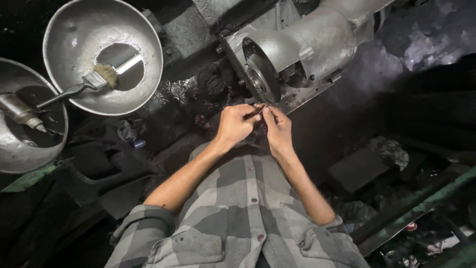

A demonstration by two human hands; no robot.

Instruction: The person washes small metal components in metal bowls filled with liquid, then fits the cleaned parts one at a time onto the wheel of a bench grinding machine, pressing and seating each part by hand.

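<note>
My left hand (237, 123) and my right hand (277, 127) meet in front of my chest, fingertips pinched together on a small thin metal piece (261, 108) that I cannot make out clearly. Just beyond my fingers lies a large grey metal machine housing (317, 42) with a round disc face (263, 78) turned toward me. Both forearms are bare, coming out of rolled grey checked sleeves.
At the upper left sits a metal bowl (74, 34) holding dark liquid and a paintbrush (94, 82). A second bowl (20, 149) at the far left holds a metal cylinder (20, 111). Greasy dark rags and scrap cover the ground; green metal bars (426, 198) run at the lower right.
</note>
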